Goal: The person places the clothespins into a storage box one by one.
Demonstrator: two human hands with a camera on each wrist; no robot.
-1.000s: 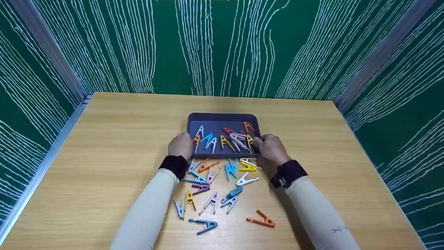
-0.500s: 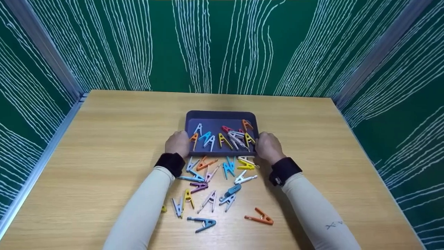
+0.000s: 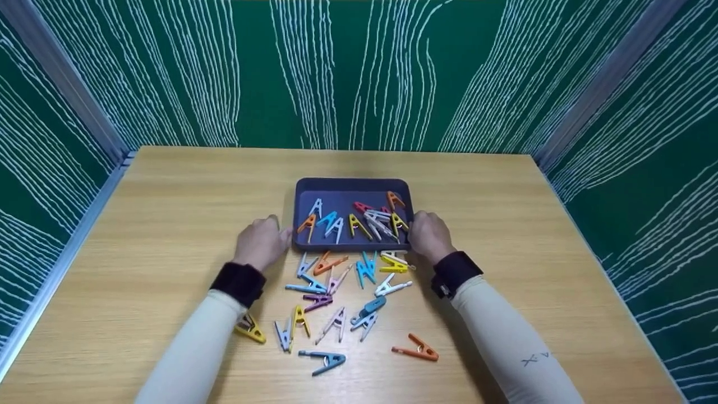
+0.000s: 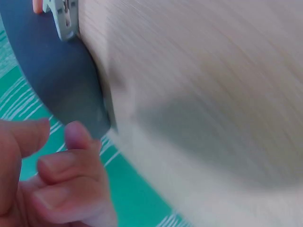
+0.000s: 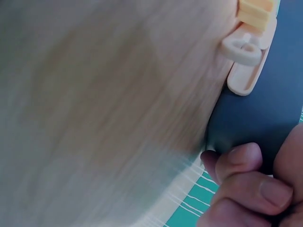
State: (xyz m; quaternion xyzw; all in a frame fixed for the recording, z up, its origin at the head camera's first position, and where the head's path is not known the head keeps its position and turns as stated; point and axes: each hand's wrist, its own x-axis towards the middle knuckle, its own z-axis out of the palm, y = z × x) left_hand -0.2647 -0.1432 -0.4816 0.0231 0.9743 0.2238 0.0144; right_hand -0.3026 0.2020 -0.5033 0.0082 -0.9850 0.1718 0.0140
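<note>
A dark shallow tray (image 3: 336, 197) sits on the table with several coloured clothespins in it, among them a yellow clothespin (image 3: 357, 226). My left hand (image 3: 261, 245) is beside the tray's left edge, thumb and loosely bent fingers (image 4: 71, 198) apart with nothing between them in the left wrist view. At the opposite edge, my right hand (image 3: 431, 235) grips the tray near its front right corner. Its curled fingers (image 5: 255, 189) lie against the dark wall in the right wrist view. A pale clothespin (image 5: 246, 71) is next to that wall.
Several loose clothespins lie in front of the tray, including an orange clothespin (image 3: 418, 349) and a blue clothespin (image 3: 324, 360). One yellow clothespin (image 3: 252, 328) lies partly under the left forearm. Green walls with white lines surround the wooden table (image 3: 533, 252).
My left hand has let go of the tray and moved left, uncovering a yellow clothespin beside the forearm. My right hand stays at the tray's right edge.
</note>
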